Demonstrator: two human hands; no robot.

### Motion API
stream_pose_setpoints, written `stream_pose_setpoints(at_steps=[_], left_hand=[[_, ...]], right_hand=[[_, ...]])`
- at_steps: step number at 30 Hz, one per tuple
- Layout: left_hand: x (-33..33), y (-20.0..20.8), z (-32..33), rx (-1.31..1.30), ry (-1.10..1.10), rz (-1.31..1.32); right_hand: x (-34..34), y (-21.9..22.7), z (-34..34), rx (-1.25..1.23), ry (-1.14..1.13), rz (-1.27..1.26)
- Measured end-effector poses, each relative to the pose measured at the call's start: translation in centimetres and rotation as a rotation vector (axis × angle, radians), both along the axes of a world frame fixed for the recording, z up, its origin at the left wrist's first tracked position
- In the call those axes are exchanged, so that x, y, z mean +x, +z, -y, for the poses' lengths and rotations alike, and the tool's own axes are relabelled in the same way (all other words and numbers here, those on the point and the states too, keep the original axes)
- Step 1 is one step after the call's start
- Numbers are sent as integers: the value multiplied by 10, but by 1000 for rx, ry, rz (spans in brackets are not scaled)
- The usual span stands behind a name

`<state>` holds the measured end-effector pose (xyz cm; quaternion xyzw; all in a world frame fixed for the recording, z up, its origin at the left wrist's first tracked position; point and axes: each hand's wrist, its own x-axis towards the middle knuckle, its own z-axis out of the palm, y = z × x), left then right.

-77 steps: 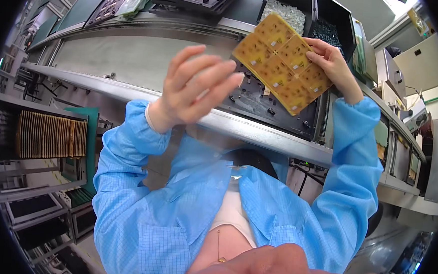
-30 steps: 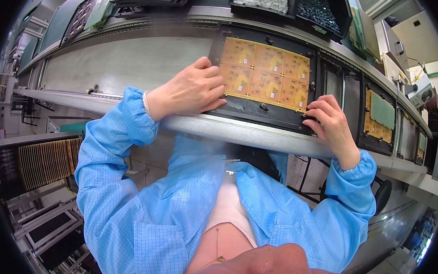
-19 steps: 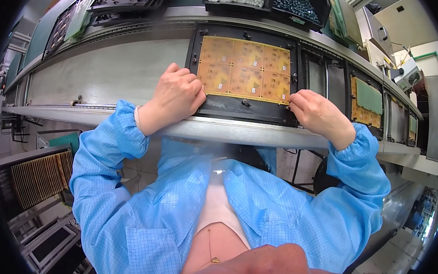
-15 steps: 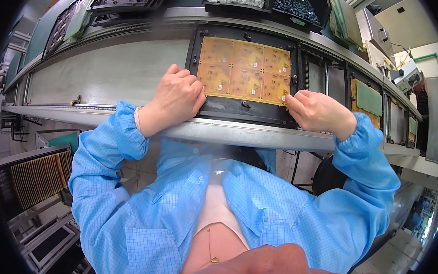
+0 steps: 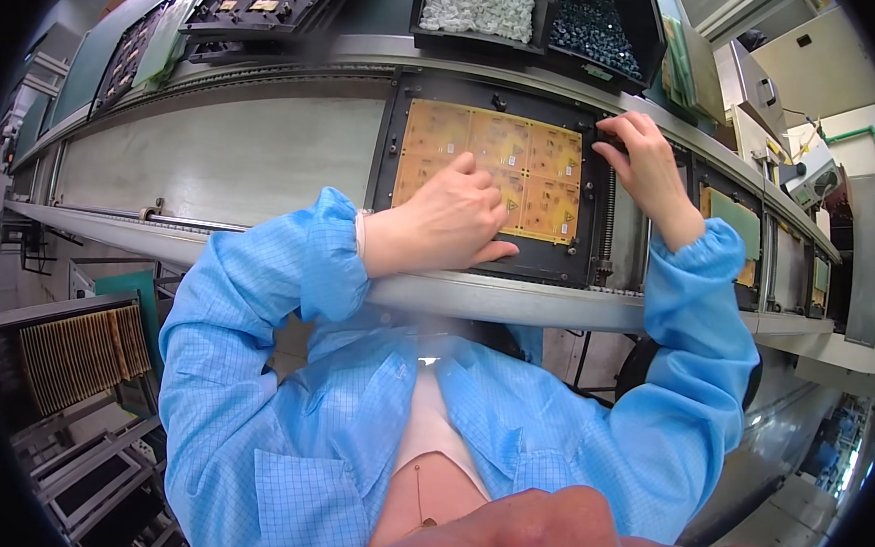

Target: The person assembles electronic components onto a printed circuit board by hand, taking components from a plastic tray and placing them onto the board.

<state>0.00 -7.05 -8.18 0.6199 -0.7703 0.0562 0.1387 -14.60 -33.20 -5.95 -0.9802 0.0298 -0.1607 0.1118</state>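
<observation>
A yellow-orange circuit board panel (image 5: 552,205), marked into several rectangular sections, lies flat in a black carrier frame (image 5: 392,110) with small black clips around its edge. My left hand (image 5: 446,214) is over the lower middle of the panel, near the frame's front edge. Its fingers curl down and its thumb sticks out to the right; what lies under the fingertips is hidden. At the frame's upper right edge is my right hand (image 5: 649,166), fingers bent, with a gap between thumb and forefinger and nothing visible between them.
Beyond the rail stand a black bin of white parts (image 5: 479,5) and a bin of dark blue parts (image 5: 597,38). Stacked black carriers (image 5: 264,2) sit at the back left. Another carrier with a green sheet (image 5: 736,222) is on the line to the right. A metal rail (image 5: 526,297) runs in front.
My left hand has moved right from the panel's lower left corner to its front middle. The right hand has gone up from the lower right corner to the upper right edge, its fingers parting.
</observation>
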Motion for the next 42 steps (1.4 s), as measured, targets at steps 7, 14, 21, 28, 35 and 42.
stream_pose_setpoints(at_steps=[7, 14, 21, 28, 35, 42], left_hand=[[-11, -22, 5, -91, 49, -19], [-14, -24, 10, -19, 84, -78], [-11, -21, 11, -17, 62, -64], [72, -1, 7, -240, 376, 76], [115, -8, 7, -202, 438, 257], [119, 12, 24, 32, 508, 41]], right_hand=[[21, -19, 13, -40, -116, 6], [34, -3, 6, -15, -239, -216], [36, -2, -4, 55, -383, -254], [31, 7, -17, -55, -328, -91], [83, -24, -45, 55, -37, 167], [100, -49, -51, 150, -89, 233]])
